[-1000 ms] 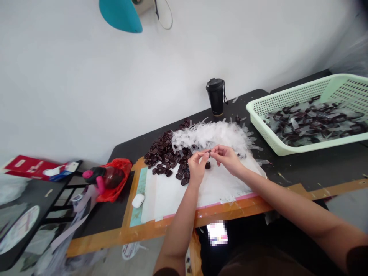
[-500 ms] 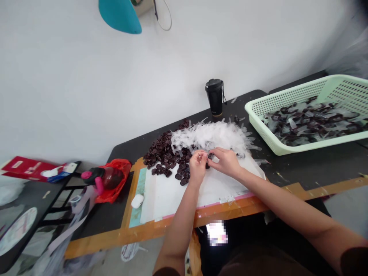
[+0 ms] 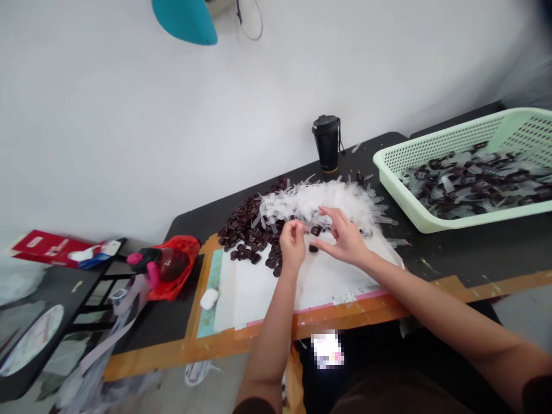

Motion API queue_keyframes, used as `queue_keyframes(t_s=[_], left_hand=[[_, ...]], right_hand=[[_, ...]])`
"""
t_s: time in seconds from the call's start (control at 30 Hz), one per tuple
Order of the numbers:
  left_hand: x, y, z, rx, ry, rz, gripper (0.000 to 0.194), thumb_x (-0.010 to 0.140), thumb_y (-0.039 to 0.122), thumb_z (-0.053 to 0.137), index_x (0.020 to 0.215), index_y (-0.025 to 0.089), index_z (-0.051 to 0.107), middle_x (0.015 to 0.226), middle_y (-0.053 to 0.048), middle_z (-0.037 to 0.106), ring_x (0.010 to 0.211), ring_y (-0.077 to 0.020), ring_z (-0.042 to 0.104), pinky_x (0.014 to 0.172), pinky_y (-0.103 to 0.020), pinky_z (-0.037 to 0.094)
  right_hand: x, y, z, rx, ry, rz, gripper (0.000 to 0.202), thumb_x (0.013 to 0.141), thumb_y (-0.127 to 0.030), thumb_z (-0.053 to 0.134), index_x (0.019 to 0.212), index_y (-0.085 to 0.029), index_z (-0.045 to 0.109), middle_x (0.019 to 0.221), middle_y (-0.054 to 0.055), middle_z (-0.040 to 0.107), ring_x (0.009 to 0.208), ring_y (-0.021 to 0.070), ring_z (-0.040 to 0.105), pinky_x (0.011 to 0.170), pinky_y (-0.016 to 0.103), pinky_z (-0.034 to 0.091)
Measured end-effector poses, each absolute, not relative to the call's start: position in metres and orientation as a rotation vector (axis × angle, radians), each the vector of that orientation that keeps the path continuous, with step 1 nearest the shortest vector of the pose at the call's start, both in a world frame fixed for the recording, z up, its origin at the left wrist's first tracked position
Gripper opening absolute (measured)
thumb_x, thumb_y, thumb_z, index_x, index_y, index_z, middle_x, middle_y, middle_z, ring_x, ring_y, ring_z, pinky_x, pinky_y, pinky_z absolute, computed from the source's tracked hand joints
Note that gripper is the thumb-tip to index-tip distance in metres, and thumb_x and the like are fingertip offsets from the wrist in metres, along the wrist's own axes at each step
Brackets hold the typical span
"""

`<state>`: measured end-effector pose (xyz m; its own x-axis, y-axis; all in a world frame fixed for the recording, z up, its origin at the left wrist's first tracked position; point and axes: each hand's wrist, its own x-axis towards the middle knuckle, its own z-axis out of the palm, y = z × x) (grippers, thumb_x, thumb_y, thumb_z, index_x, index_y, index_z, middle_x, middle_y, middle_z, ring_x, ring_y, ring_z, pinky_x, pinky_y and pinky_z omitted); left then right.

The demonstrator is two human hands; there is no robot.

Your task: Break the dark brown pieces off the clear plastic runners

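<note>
My left hand (image 3: pixel 293 244) is closed in a pinch over the white paper (image 3: pixel 259 293). From its fingertips a thin clear plastic strip seems to reach toward a small dark brown piece (image 3: pixel 316 230). My right hand (image 3: pixel 346 237) is open beside it, thumb and forefinger wide apart around that piece. Near the right thumb tip lies another dark piece (image 3: pixel 313 248). A heap of glossy dark brown pieces (image 3: pixel 248 221) is to the left. Behind the hands, a pile of clear whitish strips (image 3: pixel 321 200) spreads out.
A pale green basket (image 3: pixel 399 195) holding dark pieces with clear strips stands at the right. Behind the pile is a black lidded cup (image 3: pixel 326 144). A white case (image 3: pixel 209 298) sits at the paper's left; farther left, a bottle (image 3: pixel 172 263) rests on red plastic (image 3: pixel 190 250).
My right hand has let go of the dark piece and spread its thumb and forefinger. The left hand stays pinched. The whole view has shifted slightly.
</note>
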<state>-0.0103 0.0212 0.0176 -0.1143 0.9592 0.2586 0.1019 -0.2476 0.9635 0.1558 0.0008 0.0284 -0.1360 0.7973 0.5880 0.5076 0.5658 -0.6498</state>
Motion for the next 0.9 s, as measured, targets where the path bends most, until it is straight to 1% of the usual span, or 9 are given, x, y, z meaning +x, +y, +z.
queue_keyframes(t_s=[0.07,0.13,0.2,0.27,0.33,0.47,0.63,0.77,0.9], left_hand=[[0.000,0.013,0.017,1.503,1.231,1.383,0.030,0.087,0.048,0.055,0.087,0.018,0.058,0.079,-0.004,0.063,0.072,-0.0140,0.060,0.072,-0.027,0.048],[0.004,0.010,0.017,1.496,1.202,1.356,0.030,0.088,0.048,0.052,0.085,0.019,0.056,0.079,-0.003,0.062,0.071,-0.0139,0.060,0.070,-0.026,0.048],[0.003,0.009,0.018,1.429,1.155,1.374,0.029,0.088,0.048,0.053,0.084,0.019,0.055,0.083,-0.004,0.062,0.075,-0.0141,0.061,0.072,-0.027,0.050],[0.003,0.010,0.019,1.341,1.115,1.386,0.029,0.086,0.048,0.055,0.084,0.019,0.054,0.086,-0.004,0.062,0.078,-0.0141,0.061,0.073,-0.027,0.051],[0.003,0.011,0.018,1.275,1.100,1.387,0.030,0.085,0.048,0.058,0.083,0.018,0.053,0.087,-0.004,0.062,0.078,-0.0138,0.061,0.072,-0.027,0.052],[0.006,0.012,0.012,1.224,1.134,1.430,0.031,0.084,0.048,0.058,0.082,0.018,0.053,0.081,-0.002,0.059,0.072,-0.0116,0.059,0.068,-0.024,0.051],[0.008,0.014,0.005,1.133,1.179,1.458,0.031,0.083,0.048,0.059,0.079,0.017,0.052,0.072,0.002,0.056,0.061,-0.0089,0.054,0.062,-0.022,0.047],[0.011,0.015,0.007,1.033,1.165,1.439,0.033,0.080,0.047,0.063,0.074,0.017,0.051,0.067,0.002,0.054,0.058,-0.0083,0.052,0.059,-0.021,0.044],[0.005,0.017,0.012,1.139,1.084,1.336,0.030,0.081,0.046,0.061,0.074,0.018,0.052,0.063,0.003,0.054,0.057,-0.0090,0.051,0.061,-0.023,0.043]], right_hand=[[0.156,0.002,0.027,-1.076,-1.797,0.421,0.079,0.078,-0.049,0.069,0.144,-0.022,0.035,0.126,0.015,0.056,0.062,0.0142,0.055,0.058,0.029,0.048],[0.157,0.004,0.024,-1.091,-1.838,0.474,0.072,0.080,-0.047,0.068,0.142,-0.024,0.040,0.125,0.014,0.058,0.061,0.0143,0.055,0.058,0.030,0.048],[0.157,0.007,0.021,-1.111,-1.867,0.501,0.054,0.082,-0.043,0.065,0.131,-0.024,0.053,0.115,0.012,0.064,0.059,0.0147,0.056,0.058,0.030,0.048],[0.156,0.008,0.017,-1.117,-1.873,0.501,0.036,0.085,-0.039,0.062,0.117,-0.022,0.063,0.097,0.009,0.069,0.057,0.0145,0.056,0.059,0.030,0.047],[0.154,0.008,0.015,-1.126,-1.876,0.462,0.026,0.087,-0.034,0.059,0.107,-0.020,0.067,0.083,0.007,0.068,0.057,0.0145,0.056,0.058,0.028,0.045],[0.153,0.008,0.014,-1.165,-1.959,0.368,0.017,0.085,-0.029,0.057,0.091,-0.018,0.069,0.076,0.006,0.068,0.060,0.0156,0.058,0.056,0.027,0.041],[0.156,0.008,0.017,-1.192,-2.008,0.340,0.021,0.085,-0.034,0.058,0.071,-0.018,0.063,0.067,0.006,0.066,0.056,0.0150,0.055,0.053,0.026,0.036],[0.152,0.005,0.018,-1.186,-1.944,0.363,0.025,0.084,-0.037,0.059,0.068,-0.018,0.061,0.062,0.004,0.062,0.053,0.0140,0.053,0.052,0.026,0.035],[0.161,0.007,0.025,-1.093,-1.714,0.601,0.028,0.085,-0.045,0.058,0.075,-0.020,0.062,0.060,0.002,0.060,0.052,0.0141,0.054,0.052,0.027,0.041]])
